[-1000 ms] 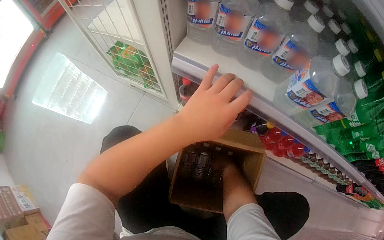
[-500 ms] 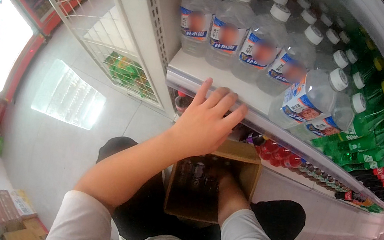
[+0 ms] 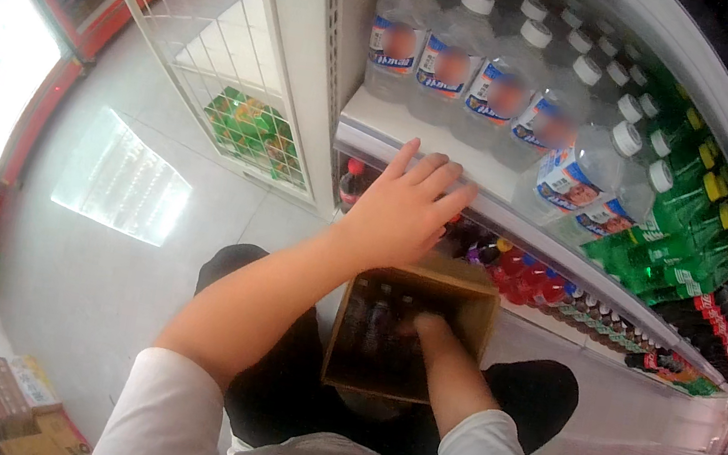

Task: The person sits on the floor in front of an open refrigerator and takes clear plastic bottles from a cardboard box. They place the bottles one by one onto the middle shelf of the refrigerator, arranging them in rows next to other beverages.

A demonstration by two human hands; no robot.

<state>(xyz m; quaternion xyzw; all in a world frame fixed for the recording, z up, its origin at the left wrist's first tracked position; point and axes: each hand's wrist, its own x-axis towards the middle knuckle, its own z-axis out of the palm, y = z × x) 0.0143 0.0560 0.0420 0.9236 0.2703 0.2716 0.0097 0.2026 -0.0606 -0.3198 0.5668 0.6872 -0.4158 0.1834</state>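
Observation:
My left hand (image 3: 412,207) lies on the front edge of the white shelf (image 3: 487,173), fingers spread, holding nothing. Just behind its fingertips stand clear plastic bottles (image 3: 446,67) with white caps and blue-and-white labels, in several rows. My right hand (image 3: 430,326) reaches down into an open brown cardboard box (image 3: 330,337) between my knees. Inside the box several clear bottles (image 3: 379,316) stand upright in shadow. The right fingers are beside one of them, but dark and blurred, so their grip does not show.
Green bottles (image 3: 666,242) and dark cola bottles (image 3: 714,331) fill the shelf farther right. Below hang rows of red drink bottles (image 3: 519,269). A white wire rack (image 3: 212,42) stands to the left, green packs (image 3: 251,126) at its bottom. Cartons (image 3: 21,407) lie at lower left.
My view has shifted slightly, so the shelf appears farther right. The right hand shows more clearly inside the box, seemingly raised a little. The left hand stays on the shelf edge.

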